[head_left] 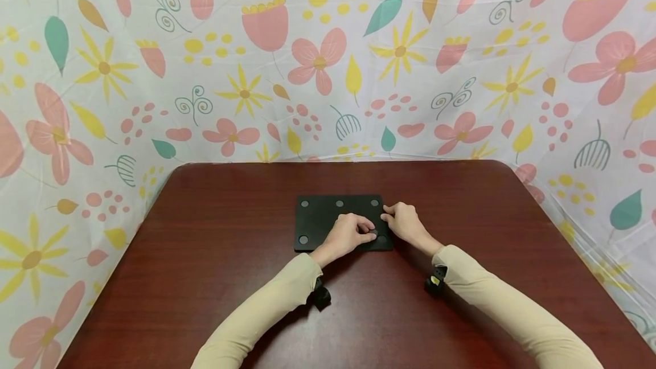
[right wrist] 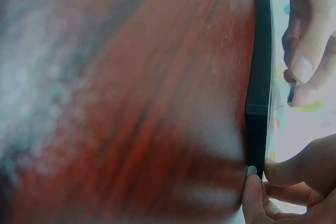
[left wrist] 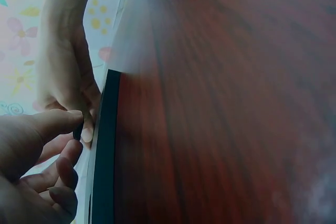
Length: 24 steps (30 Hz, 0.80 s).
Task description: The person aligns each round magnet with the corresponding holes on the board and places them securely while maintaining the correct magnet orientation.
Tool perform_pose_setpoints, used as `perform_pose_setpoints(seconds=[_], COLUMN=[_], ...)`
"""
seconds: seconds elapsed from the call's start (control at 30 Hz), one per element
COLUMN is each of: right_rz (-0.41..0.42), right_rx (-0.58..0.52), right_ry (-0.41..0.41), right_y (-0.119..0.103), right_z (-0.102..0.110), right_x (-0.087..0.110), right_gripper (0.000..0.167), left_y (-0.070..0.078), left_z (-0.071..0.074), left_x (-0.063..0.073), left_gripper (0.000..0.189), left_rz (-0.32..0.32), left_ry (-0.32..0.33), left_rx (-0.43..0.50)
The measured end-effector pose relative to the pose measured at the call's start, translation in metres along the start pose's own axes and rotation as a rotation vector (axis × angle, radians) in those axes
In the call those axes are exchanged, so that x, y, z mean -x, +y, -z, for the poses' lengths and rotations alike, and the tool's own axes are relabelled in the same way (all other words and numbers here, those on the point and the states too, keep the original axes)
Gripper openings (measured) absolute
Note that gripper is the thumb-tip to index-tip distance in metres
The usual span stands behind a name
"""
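Note:
A black, flat rectangular board point(head_left: 318, 221) lies on the table, with round grey spots point(head_left: 304, 204) along its far edge and at its near left corner. Over the board's near right part, my left hand point(head_left: 344, 234) pinches a small dark disc point(right wrist: 292, 92) between thumb and fingers. In the left wrist view this disc point(left wrist: 78, 129) stands edge-on, above the board's top face. My right hand point(head_left: 407, 223) grips the board's right edge, thumb on the top and a fingertip against the side. Some of the board's near edge is hidden behind my left hand.
The reddish-brown wooden table point(head_left: 205, 209) has rounded far corners. A white cloth point(head_left: 328, 113) printed with flowers and leaves hangs behind it and at both sides. Small black devices point(head_left: 321, 296) are strapped to both wrists, below light sleeves point(head_left: 266, 306).

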State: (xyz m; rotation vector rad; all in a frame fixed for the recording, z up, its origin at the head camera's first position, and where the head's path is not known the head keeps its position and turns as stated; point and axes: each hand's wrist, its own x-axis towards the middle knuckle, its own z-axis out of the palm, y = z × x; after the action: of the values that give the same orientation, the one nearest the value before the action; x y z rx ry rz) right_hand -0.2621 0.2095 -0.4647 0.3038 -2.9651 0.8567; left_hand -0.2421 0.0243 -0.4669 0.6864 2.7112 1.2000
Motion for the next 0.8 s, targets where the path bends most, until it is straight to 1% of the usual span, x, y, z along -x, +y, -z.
perform_pose_setpoints(seconds=[0.23, 0.47, 0.57, 0.67, 0.8], right_rz=[0.006, -0.006, 0.0, 0.011, 0.015], right_rx=[0.007, -0.005, 0.002, 0.007, 0.006], right_ry=[0.008, -0.015, -0.006, 0.001, 0.002], right_y=[0.0002, -0.0004, 0.0, -0.0001, -0.0007], right_z=[-0.0003, -0.0005, -0.0003, 0.0001, 0.001], right_x=[-0.0004, -0.0001, 0.0, 0.0001, 0.0002], right_gripper=[0.032, 0.033, 0.033, 0.032, 0.032], left_y=[0.0054, 0.0042, 0.0047, 0.0065, 0.0103], left_z=[-0.0062, -0.0103, -0.01, -0.0092, -0.008], left_x=[-0.0023, -0.002, -0.0021, -0.0036, -0.0078], left_gripper=[0.018, 0.016, 0.016, 0.015, 0.014], left_rz=[-0.02, -0.019, -0.021, -0.012, 0.017], left_ry=[-0.007, -0.002, -0.004, -0.018, -0.029], left_rx=[-0.035, -0.073, -0.084, -0.105, -0.138])
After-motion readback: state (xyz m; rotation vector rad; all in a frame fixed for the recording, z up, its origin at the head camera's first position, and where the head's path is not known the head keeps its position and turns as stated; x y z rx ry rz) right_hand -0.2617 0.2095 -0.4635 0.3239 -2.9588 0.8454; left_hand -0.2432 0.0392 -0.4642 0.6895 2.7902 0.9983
